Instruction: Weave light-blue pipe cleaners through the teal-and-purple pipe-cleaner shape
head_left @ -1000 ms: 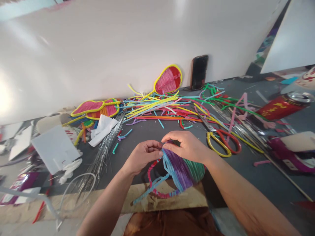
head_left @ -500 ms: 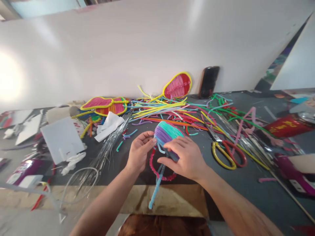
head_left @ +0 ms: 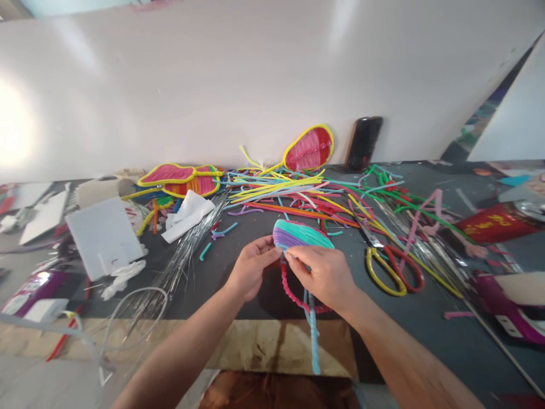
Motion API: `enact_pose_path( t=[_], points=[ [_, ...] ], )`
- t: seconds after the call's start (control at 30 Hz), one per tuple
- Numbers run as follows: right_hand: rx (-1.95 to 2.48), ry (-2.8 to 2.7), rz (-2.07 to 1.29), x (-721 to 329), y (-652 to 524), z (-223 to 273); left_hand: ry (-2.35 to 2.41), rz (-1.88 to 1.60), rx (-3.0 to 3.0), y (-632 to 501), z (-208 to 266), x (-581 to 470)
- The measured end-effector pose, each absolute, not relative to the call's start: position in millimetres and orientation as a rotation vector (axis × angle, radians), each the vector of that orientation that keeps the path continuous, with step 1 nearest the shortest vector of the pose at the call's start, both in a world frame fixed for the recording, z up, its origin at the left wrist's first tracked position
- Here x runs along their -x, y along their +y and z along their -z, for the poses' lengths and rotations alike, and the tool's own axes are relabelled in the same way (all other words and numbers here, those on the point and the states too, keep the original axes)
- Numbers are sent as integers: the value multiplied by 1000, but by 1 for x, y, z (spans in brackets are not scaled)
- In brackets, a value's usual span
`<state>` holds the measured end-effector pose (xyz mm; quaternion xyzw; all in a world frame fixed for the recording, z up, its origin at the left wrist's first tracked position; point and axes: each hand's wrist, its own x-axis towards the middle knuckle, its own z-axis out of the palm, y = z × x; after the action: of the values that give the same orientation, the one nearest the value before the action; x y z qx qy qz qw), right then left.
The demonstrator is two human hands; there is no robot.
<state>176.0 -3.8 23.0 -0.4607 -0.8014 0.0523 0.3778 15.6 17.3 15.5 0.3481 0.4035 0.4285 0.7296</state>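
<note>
A pipe-cleaner piece (head_left: 303, 234) with turquoise, purple and blue rows is held up between my hands over the dark table. My left hand (head_left: 252, 267) pinches its left edge between thumb and fingers. At its lower edge, the fingertips of my right hand (head_left: 322, 274) are closed on the blue strands, close to my left thumb. The right hand covers much of the piece's lower right part. A pink twisted loop (head_left: 291, 293) hangs beneath, and a light-blue twisted stem (head_left: 314, 341) points down towards me.
Loose pipe cleaners (head_left: 281, 187) lie in a heap behind my hands. Scissors (head_left: 385, 271) with yellow and red handles rest on the right, near a red can (head_left: 496, 223). A phone (head_left: 364, 144) leans against the white board. Thin wires (head_left: 181, 255) and white cards (head_left: 104, 238) lie left.
The piece has turned and shifted slightly right and down, its stem swinging right. My right fingers have moved from spread over the piece to pinching its lower edge beside my left thumb.
</note>
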Motion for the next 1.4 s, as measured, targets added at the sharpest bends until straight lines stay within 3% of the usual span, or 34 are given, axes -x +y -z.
enact_pose_path(
  t=[0.23,0.47,0.87,1.07,1.27,1.4],
  points=[
    [1074,-2165,-96,-177,-7,-25,943,-781,-713,27,-15,-2],
    [1150,-2058,-100,-173,-12,-30,972,-964,-975,19,-24,-8],
    [1045,-2336,450,-155,-18,-25,1036,-1095,-986,14,-15,-14],
    [969,-2113,-202,-172,-13,-36,980,-1193,-997,22,-17,-4],
    [1172,-1061,-706,-198,20,-18,893,-1303,-876,32,-22,6],
    [1031,-733,-1303,-189,28,-8,839,-1312,-851,33,-22,7]
  ],
)
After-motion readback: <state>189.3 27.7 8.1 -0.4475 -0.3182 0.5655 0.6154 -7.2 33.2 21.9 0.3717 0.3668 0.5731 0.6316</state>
